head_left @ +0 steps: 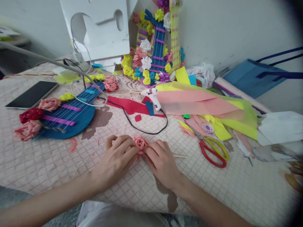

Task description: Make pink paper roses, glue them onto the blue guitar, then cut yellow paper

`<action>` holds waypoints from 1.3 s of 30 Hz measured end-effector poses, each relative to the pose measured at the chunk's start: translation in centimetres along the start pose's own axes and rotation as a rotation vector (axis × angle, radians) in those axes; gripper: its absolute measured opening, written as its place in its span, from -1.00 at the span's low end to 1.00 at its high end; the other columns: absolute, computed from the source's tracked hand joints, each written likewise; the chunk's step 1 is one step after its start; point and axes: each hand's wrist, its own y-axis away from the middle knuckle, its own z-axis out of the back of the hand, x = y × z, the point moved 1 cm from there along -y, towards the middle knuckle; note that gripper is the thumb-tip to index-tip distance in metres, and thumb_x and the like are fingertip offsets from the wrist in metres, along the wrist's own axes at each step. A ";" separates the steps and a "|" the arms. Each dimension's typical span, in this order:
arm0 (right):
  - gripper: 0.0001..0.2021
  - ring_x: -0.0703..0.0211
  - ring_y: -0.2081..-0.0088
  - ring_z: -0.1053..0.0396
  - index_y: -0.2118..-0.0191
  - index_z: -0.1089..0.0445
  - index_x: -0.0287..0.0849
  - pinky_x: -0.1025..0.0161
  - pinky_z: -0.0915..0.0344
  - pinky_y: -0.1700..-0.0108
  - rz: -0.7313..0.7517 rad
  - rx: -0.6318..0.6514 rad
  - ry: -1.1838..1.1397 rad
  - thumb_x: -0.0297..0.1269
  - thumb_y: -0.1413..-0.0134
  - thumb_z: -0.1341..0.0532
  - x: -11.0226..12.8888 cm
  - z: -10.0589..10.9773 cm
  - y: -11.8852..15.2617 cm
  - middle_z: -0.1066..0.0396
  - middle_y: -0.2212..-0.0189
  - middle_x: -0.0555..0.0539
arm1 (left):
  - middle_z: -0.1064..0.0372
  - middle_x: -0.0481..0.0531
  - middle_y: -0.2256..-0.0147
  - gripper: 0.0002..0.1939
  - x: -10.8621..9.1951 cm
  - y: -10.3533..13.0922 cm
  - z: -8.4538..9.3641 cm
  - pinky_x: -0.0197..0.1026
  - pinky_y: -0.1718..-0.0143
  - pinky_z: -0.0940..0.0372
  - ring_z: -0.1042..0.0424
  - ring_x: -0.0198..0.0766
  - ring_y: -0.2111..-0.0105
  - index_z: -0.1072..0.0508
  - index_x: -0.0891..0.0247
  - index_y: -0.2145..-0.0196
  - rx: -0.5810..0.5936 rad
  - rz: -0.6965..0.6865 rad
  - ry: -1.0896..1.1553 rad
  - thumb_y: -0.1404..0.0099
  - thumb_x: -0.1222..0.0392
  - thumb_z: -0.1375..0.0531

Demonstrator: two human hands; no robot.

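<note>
Between my two hands, low in the middle of the view, is a small pink paper flower (140, 143). My left hand (118, 155) pinches its left side with bent fingers. On the flower's right side the fingers of my right hand (162, 160) are closed on it as well. A pale wooden stick (181, 156) lies on the table just right of my right hand. Beyond the flower rests a white glue gun (152, 98) with a black cord, on red and pink paper (196, 102). Red and yellow scissors (213, 150) lie open to the right.
A blue paper guitar (71, 121) with flowers and a phone (32, 94) lie on the left of the quilted tablecloth (94, 168). Decorated guitars (158, 47) lean on the back wall beside white foam (99, 31). A blue bag (254, 77) stands at the right.
</note>
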 end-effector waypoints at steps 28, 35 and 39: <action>-0.86 0.09 0.26 -0.21 0.28 -0.37 -0.17 0.13 -0.16 0.24 -0.017 0.023 0.027 -0.42 -0.24 -0.07 0.0 0.1 0.0 -0.37 0.34 -0.08 | -0.40 0.02 0.23 -0.80 0.0 -0.1 -0.3 0.04 0.05 -0.02 -0.27 -0.13 0.13 -0.39 0.24 0.20 0.063 -0.027 -0.090 -0.40 0.32 0.03; -0.89 0.10 0.26 -0.21 0.31 -0.34 -0.19 0.12 -0.15 0.24 -0.026 0.033 0.031 -0.40 -0.24 -0.09 0.0 0.1 -0.1 -0.35 0.35 -0.05 | -0.39 0.04 0.22 -0.78 0.2 0.2 -0.9 0.02 0.04 -0.02 -0.24 -0.13 0.10 -0.38 0.27 0.19 0.091 -0.051 -0.083 -0.41 0.34 0.06; -0.89 0.07 0.21 -0.24 0.22 -0.32 -0.19 0.11 -0.21 0.19 -0.115 0.019 -0.035 -0.27 -0.22 -0.14 -0.4 0.5 0.3 -0.35 0.26 -0.10 | -0.38 0.02 0.23 -0.83 0.4 0.2 -0.6 0.03 0.05 0.01 -0.24 -0.13 0.11 -0.37 0.26 0.20 0.077 -0.024 -0.063 -0.40 0.31 0.00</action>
